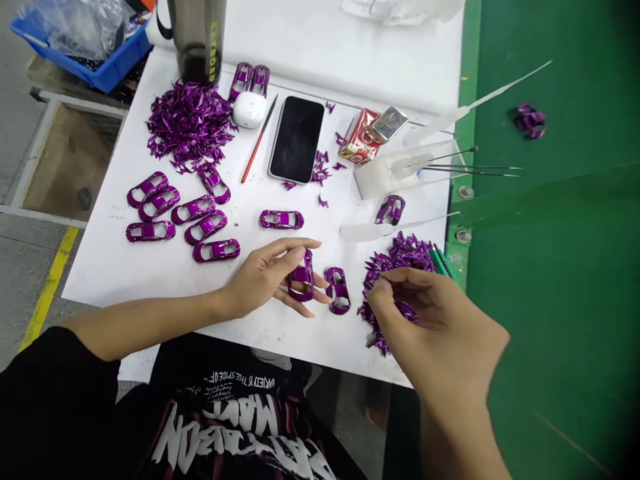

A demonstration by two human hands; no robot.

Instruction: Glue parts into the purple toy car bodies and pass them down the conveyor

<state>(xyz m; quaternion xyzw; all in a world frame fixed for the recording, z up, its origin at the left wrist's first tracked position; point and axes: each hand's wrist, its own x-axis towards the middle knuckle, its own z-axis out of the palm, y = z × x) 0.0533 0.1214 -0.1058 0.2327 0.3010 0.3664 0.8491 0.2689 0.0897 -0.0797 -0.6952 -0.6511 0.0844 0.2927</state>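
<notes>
My left hand (255, 280) is closed on a purple toy car shell (301, 277), held between thumb and fingers just above the white table. A second purple car shell (338, 291) lies right beside its fingertips. My right hand (435, 320) is over a heap of small pointed purple parts (377, 327), thumb and forefinger pinched together. Whatever is in that pinch, if anything, is too small or hidden to make out. Behind the knuckles a green object (442, 262) shows in part. Another car shell (281, 219) lies ahead of my left hand.
Several car shells (150, 231) lie at the left, below a larger purple heap (187, 123). Farther back are a dark bottle (197, 40), white earbud case (249, 110), red stick tool (257, 148), phone (297, 139), red box (361, 137) and white block (367, 180) with thin rods.
</notes>
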